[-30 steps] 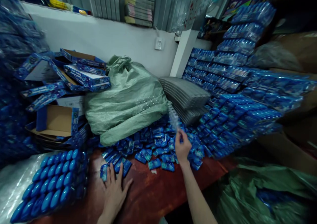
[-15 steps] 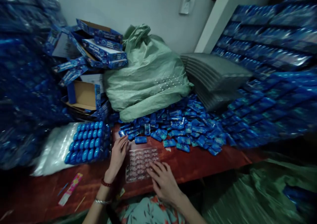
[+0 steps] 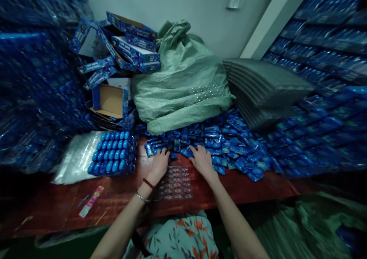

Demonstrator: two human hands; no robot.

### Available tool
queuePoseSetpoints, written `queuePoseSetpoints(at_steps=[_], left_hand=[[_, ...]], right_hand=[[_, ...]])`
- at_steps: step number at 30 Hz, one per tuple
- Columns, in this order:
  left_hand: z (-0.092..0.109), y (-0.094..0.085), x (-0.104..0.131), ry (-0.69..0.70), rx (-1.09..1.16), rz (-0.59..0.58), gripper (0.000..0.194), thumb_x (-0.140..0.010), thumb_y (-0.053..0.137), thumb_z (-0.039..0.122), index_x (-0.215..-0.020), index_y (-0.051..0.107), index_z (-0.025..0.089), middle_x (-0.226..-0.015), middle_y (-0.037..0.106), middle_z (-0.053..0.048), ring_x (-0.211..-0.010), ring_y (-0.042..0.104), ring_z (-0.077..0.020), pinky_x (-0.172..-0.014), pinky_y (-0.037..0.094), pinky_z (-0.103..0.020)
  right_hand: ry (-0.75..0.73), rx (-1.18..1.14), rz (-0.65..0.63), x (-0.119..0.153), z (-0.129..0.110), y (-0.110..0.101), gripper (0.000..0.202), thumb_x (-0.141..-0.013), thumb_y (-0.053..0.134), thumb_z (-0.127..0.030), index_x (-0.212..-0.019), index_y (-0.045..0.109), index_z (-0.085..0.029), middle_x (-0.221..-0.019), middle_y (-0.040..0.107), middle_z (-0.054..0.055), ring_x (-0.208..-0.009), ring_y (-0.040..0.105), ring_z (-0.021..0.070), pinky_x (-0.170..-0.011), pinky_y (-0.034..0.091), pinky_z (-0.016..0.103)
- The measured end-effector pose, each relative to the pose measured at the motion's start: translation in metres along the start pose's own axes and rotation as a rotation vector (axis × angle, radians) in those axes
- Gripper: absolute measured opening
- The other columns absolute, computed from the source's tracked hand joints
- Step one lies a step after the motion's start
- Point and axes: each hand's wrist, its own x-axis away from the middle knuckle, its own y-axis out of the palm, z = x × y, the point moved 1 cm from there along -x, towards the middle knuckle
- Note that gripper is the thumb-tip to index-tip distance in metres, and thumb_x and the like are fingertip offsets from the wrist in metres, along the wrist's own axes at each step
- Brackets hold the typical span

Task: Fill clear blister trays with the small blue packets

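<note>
A clear plastic tray (image 3: pixel 179 182) with rows of hollows lies on the red table in front of me. Just beyond its left back corner, my left hand (image 3: pixel 161 161) reaches down to the blue packets (image 3: pixel 149 149), its fingertips at the near edge of the pile. My right hand (image 3: pixel 201 160) is spread over more small blue packets (image 3: pixel 236 146), fingers on or just above them. What lies beneath the fingers of either hand is partly hidden. The tray's left edge is partly covered by my left wrist.
Blue egg-shaped pieces (image 3: pixel 110 156) stand in rows on clear plastic bags (image 3: pixel 77 157) at left. Behind are blue cardboard boxes (image 3: pixel 110 100), a green sack (image 3: pixel 183 83) and stacked grey sheets (image 3: pixel 266 79). A pink strip (image 3: pixel 91 201) lies front left.
Both hands have moved forward to the packets; my right hand has left the clear tray. The view has shifted, so the scene sits further right on the left side.
</note>
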Motion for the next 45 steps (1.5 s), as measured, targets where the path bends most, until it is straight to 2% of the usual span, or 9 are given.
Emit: queuePoseSetpoints(at_steps=[4,7,10,17,21,25,30,38,45], left_hand=[[-0.020,-0.001,0.018,0.016,0.354,0.008,0.026,-0.088,0.045,0.019,-0.112,0.053,0.015,-0.112,0.060,-0.012,-0.102,0.056,-0.0210,-0.090,0.043,-0.036],[-0.028,-0.006,0.041,-0.145,0.924,-0.003,0.036,-0.082,0.055,0.039,-0.108,0.050,0.015,-0.101,0.064,-0.008,-0.080,0.061,-0.0167,-0.073,0.050,-0.031],[-0.032,-0.017,0.064,-0.331,1.176,-0.019,0.048,-0.071,0.064,0.047,-0.103,0.050,0.014,-0.087,0.064,-0.004,-0.063,0.058,-0.0122,-0.062,0.049,-0.026],[-0.037,-0.038,0.095,-0.423,1.081,0.049,0.054,-0.073,0.060,0.052,-0.110,0.057,0.012,-0.092,0.065,-0.006,-0.057,0.053,-0.0097,-0.053,0.044,-0.022],[-0.039,-0.030,0.110,-0.421,1.073,0.024,0.056,-0.075,0.059,0.049,-0.117,0.055,0.013,-0.103,0.064,-0.009,-0.070,0.059,-0.0141,-0.063,0.049,-0.026],[-0.041,-0.028,0.126,-0.420,0.989,0.080,0.047,-0.079,0.055,0.047,-0.112,0.059,0.014,-0.111,0.061,-0.010,-0.087,0.060,-0.0194,-0.073,0.051,-0.029],[-0.040,-0.031,0.151,-0.312,0.872,-0.028,0.040,-0.074,0.063,0.040,-0.109,0.063,0.020,-0.101,0.063,-0.008,-0.097,0.059,-0.0222,-0.087,0.048,-0.034],[-0.019,-0.016,0.176,-0.297,0.710,0.094,0.033,-0.077,0.063,0.041,-0.104,0.066,0.023,-0.103,0.059,-0.007,-0.096,0.060,-0.0216,-0.083,0.050,-0.033],[-0.003,-0.011,0.161,-0.152,0.545,0.234,0.028,-0.090,0.045,0.037,-0.106,0.061,0.019,-0.097,0.062,-0.008,-0.089,0.061,-0.0192,-0.081,0.052,-0.032]], right_hand=[[-0.061,0.018,0.088,0.008,-0.010,0.003,0.037,-0.088,0.049,-0.025,-0.125,0.049,-0.019,-0.109,0.052,0.014,-0.097,0.050,0.0263,-0.076,0.039,0.035],[-0.084,0.030,0.008,0.003,-0.029,0.011,0.031,-0.088,0.044,-0.015,-0.118,0.054,-0.014,-0.100,0.056,0.015,-0.090,0.054,0.0243,-0.075,0.041,0.034],[-0.048,0.022,-0.038,-0.010,-0.044,0.018,0.033,-0.084,0.038,-0.003,-0.111,0.057,-0.009,-0.099,0.057,0.019,-0.084,0.058,0.0242,-0.068,0.044,0.032],[-0.099,-0.088,-0.068,-0.024,-0.022,0.014,0.045,-0.079,0.049,-0.012,-0.124,0.051,-0.017,-0.103,0.060,0.014,-0.078,0.062,0.0220,-0.063,0.046,0.029],[-0.048,-0.703,-0.049,-0.005,0.011,0.013,0.050,-0.082,0.048,-0.022,-0.131,0.044,-0.019,-0.090,0.065,0.005,-0.066,0.061,0.0162,-0.066,0.049,0.030],[0.135,-1.382,-0.249,0.035,0.018,0.024,0.053,-0.078,0.059,-0.040,-0.126,0.051,-0.019,-0.069,0.065,-0.001,-0.055,0.062,0.0150,-0.059,0.053,0.030],[0.328,-1.707,-0.377,0.079,0.009,0.036,0.046,-0.066,0.074,-0.036,-0.107,0.063,-0.019,-0.090,0.066,0.002,-0.069,0.065,0.0130,-0.068,0.056,0.029],[0.323,-1.705,-0.430,0.094,0.010,0.051,0.057,-0.058,0.079,-0.033,-0.110,0.062,-0.018,-0.084,0.069,0.002,-0.070,0.066,0.0146,-0.070,0.055,0.029],[0.359,-1.256,-0.104,0.118,-0.011,0.051,0.041,-0.073,0.066,-0.047,-0.101,0.064,-0.017,-0.044,0.054,-0.006,-0.038,0.052,0.0118,-0.041,0.043,0.021]])
